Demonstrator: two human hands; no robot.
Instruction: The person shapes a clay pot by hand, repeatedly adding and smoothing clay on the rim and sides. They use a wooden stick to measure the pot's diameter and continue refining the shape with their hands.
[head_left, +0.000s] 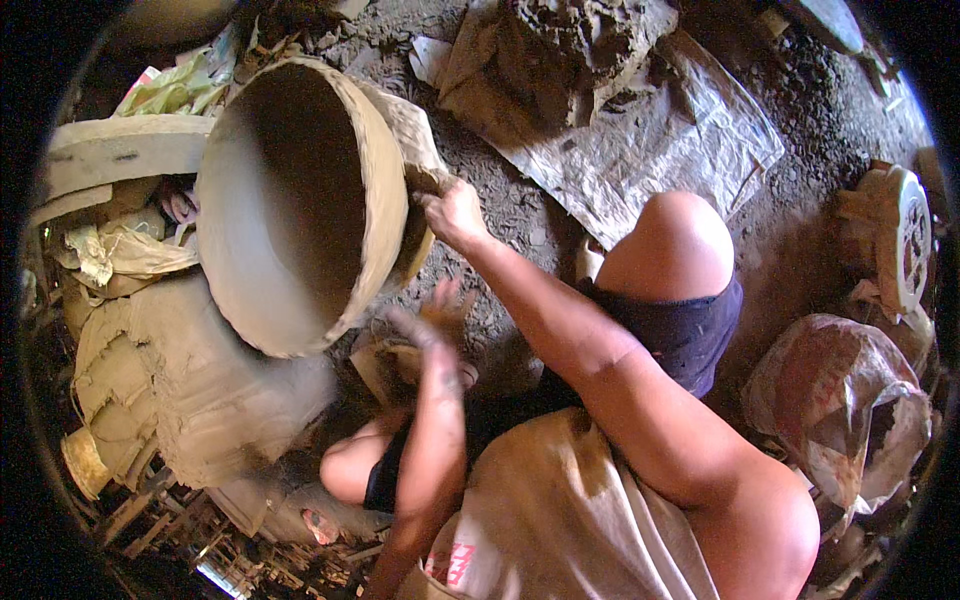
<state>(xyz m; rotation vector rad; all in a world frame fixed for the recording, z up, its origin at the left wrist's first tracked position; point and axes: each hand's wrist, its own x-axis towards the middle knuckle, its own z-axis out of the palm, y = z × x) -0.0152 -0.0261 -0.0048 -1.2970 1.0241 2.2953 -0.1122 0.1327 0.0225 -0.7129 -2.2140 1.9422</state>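
One broad mass of grey-brown clay (215, 375), flat on top and cracked along its left edge, lies at your left. Beside it, your big round clay pot (300, 210) is tipped, its dark hollow showing, smooth inside and thick at the rim. Your left hand (435, 322) (motion-blurred) has its fingers spread near the pot's lower right side. Your right hand (457, 215) curls beside the rim; I cannot tell what it pinches. Rightward, a lumpy clay mound (590, 50) sits on a wrinkled plastic sheet (625, 165).

Dirt floor (775, 255); on it, creased sheet (650, 170); plastic bag (815, 385).
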